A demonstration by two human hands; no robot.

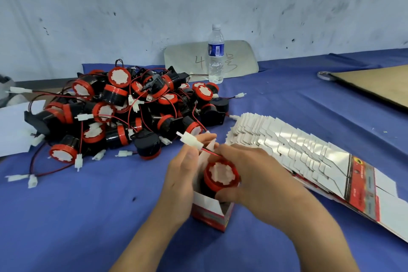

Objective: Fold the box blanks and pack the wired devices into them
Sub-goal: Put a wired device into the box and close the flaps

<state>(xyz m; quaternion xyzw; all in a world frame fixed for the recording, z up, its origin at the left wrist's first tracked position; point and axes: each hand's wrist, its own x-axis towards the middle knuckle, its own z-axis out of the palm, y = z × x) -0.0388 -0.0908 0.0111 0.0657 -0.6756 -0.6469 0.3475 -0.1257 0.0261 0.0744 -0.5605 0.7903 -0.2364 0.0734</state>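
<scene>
1. A red box (210, 212) stands open-topped on the blue cloth (88, 216), between both hands
2. The left hand (183, 174) wraps the box's left wall, fingers curled against it
3. The right hand (249, 174) grips a black device (220, 175) with a red rim, seated partly inside the box
4. Its red-black wire rises to a white connector (189, 141) above the left hand
5. A pile of like devices (123, 112) lies behind, left of centre
6. Flat box blanks (293, 150) lie fanned out to the right, just beside the right hand
7. A water bottle (216, 55) stands upright near the wall
</scene>
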